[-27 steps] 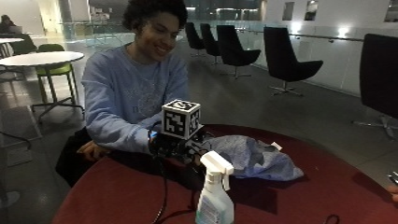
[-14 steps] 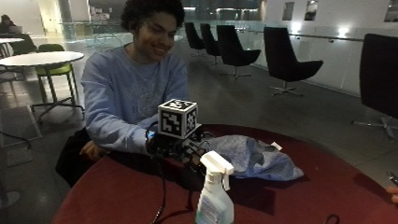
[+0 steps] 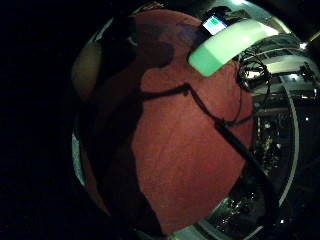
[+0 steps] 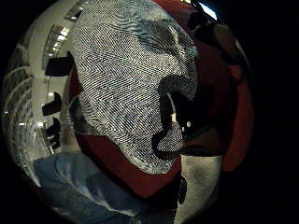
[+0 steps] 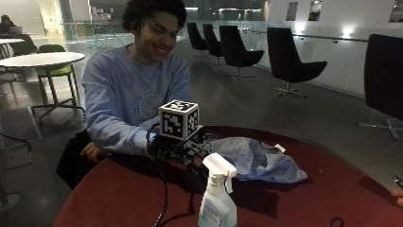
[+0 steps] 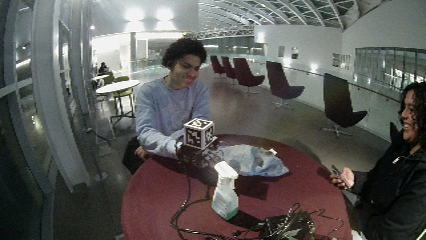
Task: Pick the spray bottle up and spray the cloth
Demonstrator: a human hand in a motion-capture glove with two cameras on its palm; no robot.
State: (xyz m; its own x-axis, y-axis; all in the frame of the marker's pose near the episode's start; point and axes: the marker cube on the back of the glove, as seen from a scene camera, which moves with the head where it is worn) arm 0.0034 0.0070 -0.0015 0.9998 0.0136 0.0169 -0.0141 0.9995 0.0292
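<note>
A white spray bottle [image 5: 217, 198] with a pale liquid stands upright on the red round table [image 5: 113, 198], near its front. A crumpled blue-grey cloth [image 5: 258, 161] lies behind it, to the right. My gloved right hand [image 5: 179, 151] hovers low over the table at the cloth's left edge, behind the bottle and apart from it. Its fingers hang loosely curled and hold nothing. The thumb side palm view is mostly filled by the cloth [image 4: 126, 70]. In the little finger side palm view the bottle [image 3: 227, 45] stands a little way off on the table [image 3: 190, 165].
A black cable [image 5: 163, 198] runs from the hand across the table past the bottle. A tangle of cables and a device [image 6: 286, 227] lies at the table's front edge. The person's bare left hand [image 5: 94, 152] rests at the table's far left rim.
The gloved hand has shifted only slightly, staying beside the cloth. Bottle and cloth have not moved.
</note>
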